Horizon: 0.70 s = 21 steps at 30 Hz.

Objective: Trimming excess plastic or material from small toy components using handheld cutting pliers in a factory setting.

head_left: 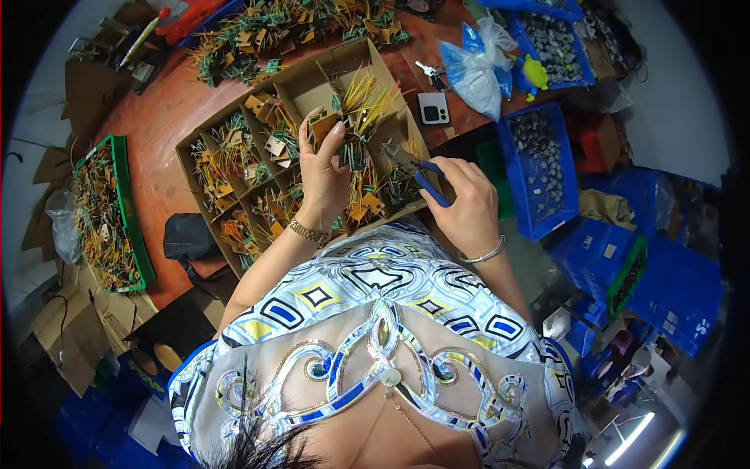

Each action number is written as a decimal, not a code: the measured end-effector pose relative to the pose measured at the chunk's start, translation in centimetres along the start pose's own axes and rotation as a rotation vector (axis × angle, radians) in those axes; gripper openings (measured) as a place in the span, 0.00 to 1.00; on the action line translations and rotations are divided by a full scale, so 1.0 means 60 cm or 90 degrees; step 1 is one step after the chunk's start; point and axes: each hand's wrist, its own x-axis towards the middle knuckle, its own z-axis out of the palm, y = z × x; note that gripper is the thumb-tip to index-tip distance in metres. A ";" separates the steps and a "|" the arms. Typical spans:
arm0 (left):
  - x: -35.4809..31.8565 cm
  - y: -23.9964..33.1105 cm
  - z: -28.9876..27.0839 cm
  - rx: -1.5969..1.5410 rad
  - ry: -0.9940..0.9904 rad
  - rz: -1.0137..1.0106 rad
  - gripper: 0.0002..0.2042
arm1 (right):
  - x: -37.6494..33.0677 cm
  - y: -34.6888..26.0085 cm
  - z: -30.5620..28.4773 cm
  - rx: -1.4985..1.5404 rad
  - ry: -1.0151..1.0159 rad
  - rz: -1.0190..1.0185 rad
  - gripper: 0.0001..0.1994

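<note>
My left hand [323,178] is raised over a divided cardboard box [308,92]. Between its thumb and fingers is a small brown circuit board [325,127], with green parts and yellow wires close beside it. My right hand [470,205] grips blue-handled cutting pliers [432,187]. Their metal jaws point left, toward the wires by my left hand, and appear slightly apart. Whether the jaws touch any wire I cannot tell. Several box compartments hold brown and green wired circuit boards [234,150].
More wired boards [266,35] are heaped at the table's far side. A green tray [139,234] of boards stands left. To the right are a blue bin [539,223] of small metallic parts, a tied plastic bag [475,78], a phone [433,109] and keys [429,70].
</note>
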 end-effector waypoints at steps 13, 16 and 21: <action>-0.025 0.008 0.024 0.040 -0.030 0.122 0.27 | 0.024 -0.056 0.000 -0.234 -0.041 -0.019 0.22; -0.025 0.005 0.026 0.030 -0.016 0.127 0.27 | 0.027 -0.060 0.002 -0.258 -0.046 -0.017 0.24; -0.026 0.001 0.030 0.054 0.003 0.155 0.28 | 0.028 -0.058 0.018 -0.319 -0.024 -0.012 0.25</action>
